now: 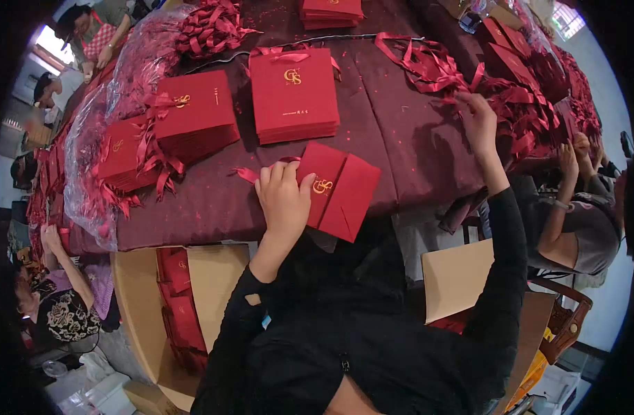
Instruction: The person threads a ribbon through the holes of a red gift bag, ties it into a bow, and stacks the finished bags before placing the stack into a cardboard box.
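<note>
My left hand (282,196) grips the left edge of a red paper gift bag (355,181) with gold lettering, which lies tilted at the table's near edge. A short red ribbon end sticks out left of that hand. Out to the right, my right hand (477,124) has its fingertips closed on a red ribbon (447,101) beside a loose ribbon pile (428,68); the fingertips are slightly blurred. Straight ahead stands a neat stack of red gift bags (294,93) with ribbon handles.
More bag stacks (199,107) and a ribbon heap (210,31) lie left, beside clear plastic wrap (88,159). A dark red cloth (393,138) covers the table. Below are an open carton (137,297) with red bags and a cardboard flap (455,277). People work on both sides.
</note>
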{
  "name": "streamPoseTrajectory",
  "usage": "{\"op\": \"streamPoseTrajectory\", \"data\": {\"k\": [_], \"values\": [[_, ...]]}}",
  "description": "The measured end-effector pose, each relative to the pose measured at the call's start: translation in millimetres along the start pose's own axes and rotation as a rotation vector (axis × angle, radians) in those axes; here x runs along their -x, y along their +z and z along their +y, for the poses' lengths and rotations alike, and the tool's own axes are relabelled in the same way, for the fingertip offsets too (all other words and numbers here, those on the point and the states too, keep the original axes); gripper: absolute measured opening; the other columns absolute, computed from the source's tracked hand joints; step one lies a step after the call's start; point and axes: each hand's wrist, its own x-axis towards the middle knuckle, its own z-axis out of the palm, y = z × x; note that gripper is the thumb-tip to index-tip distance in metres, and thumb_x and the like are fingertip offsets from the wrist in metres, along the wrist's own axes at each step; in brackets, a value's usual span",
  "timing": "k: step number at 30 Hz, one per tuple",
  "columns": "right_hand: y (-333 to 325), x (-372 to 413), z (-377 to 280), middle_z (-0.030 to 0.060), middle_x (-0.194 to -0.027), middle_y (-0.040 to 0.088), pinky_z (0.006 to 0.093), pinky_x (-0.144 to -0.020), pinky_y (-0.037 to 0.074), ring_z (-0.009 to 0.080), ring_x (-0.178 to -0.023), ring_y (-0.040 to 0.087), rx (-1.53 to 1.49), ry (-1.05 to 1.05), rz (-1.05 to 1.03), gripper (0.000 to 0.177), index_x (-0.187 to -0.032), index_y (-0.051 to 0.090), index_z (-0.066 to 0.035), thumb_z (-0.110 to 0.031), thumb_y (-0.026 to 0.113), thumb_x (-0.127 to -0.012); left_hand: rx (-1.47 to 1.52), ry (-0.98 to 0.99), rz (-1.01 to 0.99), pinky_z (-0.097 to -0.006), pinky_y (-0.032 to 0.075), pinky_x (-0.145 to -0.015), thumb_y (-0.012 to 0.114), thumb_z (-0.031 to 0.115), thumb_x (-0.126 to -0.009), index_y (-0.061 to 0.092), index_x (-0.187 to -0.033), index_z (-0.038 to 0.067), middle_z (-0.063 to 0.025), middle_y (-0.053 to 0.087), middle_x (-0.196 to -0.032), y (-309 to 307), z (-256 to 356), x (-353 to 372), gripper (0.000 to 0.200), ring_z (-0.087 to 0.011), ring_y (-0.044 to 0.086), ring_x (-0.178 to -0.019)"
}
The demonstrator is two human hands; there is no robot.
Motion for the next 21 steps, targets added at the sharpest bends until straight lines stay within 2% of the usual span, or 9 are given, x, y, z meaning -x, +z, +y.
{"op": "streamPoseTrajectory", "data": {"k": [1,3,5,7,8,10,12,15,21], "values": [[-3.9,-11.0,-12.7,0.0040,-0.091,0.063,0.0256,-0.069,0.047,0.0149,-0.081,0.060,-0.347,0.142,0.132,0.014,-0.098,0.062,-0.003,-0.008,0.059,-0.084,0.000,0.000,-0.001,-0.0380,0.037,-0.079,0.066,0.022,-0.076,0.059,-0.096,0.003,-0.0095,0.055,-0.086,1.4,0.0,-0.4,0.028,-0.0271,0.050,-0.082],[-28.5,-36.3,-52.1,0.0032,-0.092,0.063,0.0232,-0.070,0.048,0.0106,-0.084,0.059,-0.660,0.286,0.373,0.013,-0.096,0.062,-0.001,-0.008,0.059,-0.086,0.163,0.004,-0.007,-0.0383,0.039,-0.076,0.067,0.015,-0.074,0.054,-0.092,0.002,-0.0111,0.054,-0.084,5.7,-2.0,-1.2,0.026,-0.0297,0.050,-0.081],[-42.8,-60.8,-27.7,0.0077,-0.095,0.060,0.0248,-0.073,0.049,0.0150,-0.088,0.059,-1.176,0.151,0.560,0.019,-0.101,0.055,0.003,-0.006,0.059,-0.085,0.258,-0.038,-0.075,-0.0400,0.039,-0.074,0.067,0.011,-0.073,0.052,-0.092,0.003,-0.0123,0.055,-0.084,6.6,-5.5,-3.2,0.025,-0.0312,0.051,-0.081],[-62.9,-77.4,-39.4,0.0089,-0.097,0.059,0.0272,-0.074,0.050,0.0180,-0.093,0.059,-1.376,0.116,0.608,0.021,-0.103,0.052,0.005,-0.005,0.059,-0.085,0.350,-0.084,-0.140,-0.0417,0.040,-0.072,0.066,0.008,-0.073,0.050,-0.091,0.003,-0.0135,0.056,-0.084,10.2,-9.0,-3.5,0.025,-0.0328,0.052,-0.082],[-67.3,-84.8,-37.7,0.0110,-0.102,0.059,0.0292,-0.078,0.049,0.0203,-0.097,0.058,-1.409,0.040,0.541,0.020,-0.101,0.053,0.008,-0.004,0.058,-0.085,0.439,-0.122,-0.145,-0.0411,0.042,-0.073,0.065,0.006,-0.073,0.051,-0.093,0.002,-0.0148,0.057,-0.085,13.9,-12.0,-2.9,0.024,-0.0334,0.054,-0.082],[-73.0,-100.5,-30.1,0.0211,-0.118,0.049,0.0426,-0.097,0.044,0.0367,-0.108,0.052,-1.042,0.036,0.570,0.023,-0.107,0.046,0.012,-0.001,0.047,-0.089,0.522,-0.160,-0.157,-0.0406,0.043,-0.073,0.064,0.004,-0.074,0.051,-0.094,0.002,-0.0161,0.058,-0.085,13.8,-13.5,-4.5,0.024,-0.0340,0.056,-0.083],[-76.2,-103.2,-28.6,0.0204,-0.117,0.050,0.0415,-0.095,0.044,0.0354,-0.107,0.052,-1.030,0.056,0.571,0.023,-0.107,0.047,0.012,-0.001,0.048,-0.088,0.595,-0.210,-0.175,-0.0273,0.044,-0.076,0.061,0.002,-0.079,0.051,-0.099,-0.001,-0.0124,0.063,-0.090,8.8,-8.6,-5.4,0.022,-0.0153,0.059,-0.084],[-96.4,-110.6,-6.1,0.0184,-0.114,0.052,0.0384,-0.092,0.045,0.0315,-0.105,0.053,-0.990,0.061,0.567,0.022,-0.105,0.049,0.010,-0.001,0.051,-0.087,0.663,-0.228,-0.195,-0.0267,0.045,-0.077,0.060,0.000,-0.080,0.053,-0.103,-0.002,-0.0120,0.063,-0.092,6.2,-6.6,-6.1,0.025,-0.0151,0.060,-0.085],[-190.8,-148.8,139.8,0.0144,-0.108,0.057,0.0321,-0.085,0.046,0.0236,-0.100,0.056,-0.935,0.028,0.559,0.020,-0.101,0.055,0.008,-0.002,0.056,-0.084,0.825,-0.290,-0.201,-0.0245,0.046,-0.075,0.057,-0.002,-0.081,0.054,-0.102,-0.003,-0.0100,0.064,-0.092,16.3,-15.1,-4.1,0.021,-0.0124,0.058,-0.085]]}}
